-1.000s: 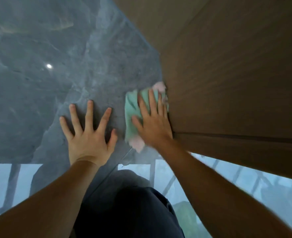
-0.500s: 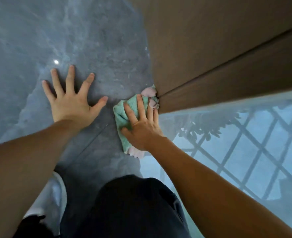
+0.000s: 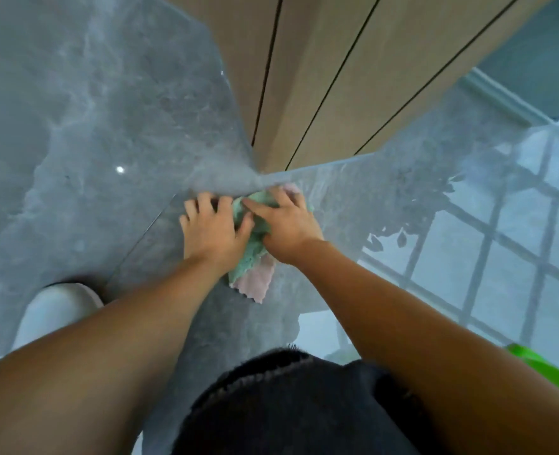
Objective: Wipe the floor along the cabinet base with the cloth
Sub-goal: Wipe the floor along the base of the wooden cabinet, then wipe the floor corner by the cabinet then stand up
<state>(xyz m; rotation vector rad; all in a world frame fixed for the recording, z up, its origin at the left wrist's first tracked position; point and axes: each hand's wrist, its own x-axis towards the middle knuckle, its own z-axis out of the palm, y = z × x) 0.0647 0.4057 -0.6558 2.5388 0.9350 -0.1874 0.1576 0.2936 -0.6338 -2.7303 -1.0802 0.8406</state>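
Grey marble floor [image 3: 100, 133] at cabinet [image 3: 321, 77] corner, both hands – left hand [image 3: 214, 229], right hand [image 3: 286, 228] – pinching cloth [image 3: 255, 267]

Just past our fingertips [image 3: 206, 200] the cabinet [image 3: 311, 93] corner blocks us; bare floor [image 3: 91, 126] lies open to their left and right.

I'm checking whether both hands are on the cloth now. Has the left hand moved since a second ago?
Yes. The left hand has come off the bare floor and moved right, onto the cloth beside the right hand, near the cabinet corner.
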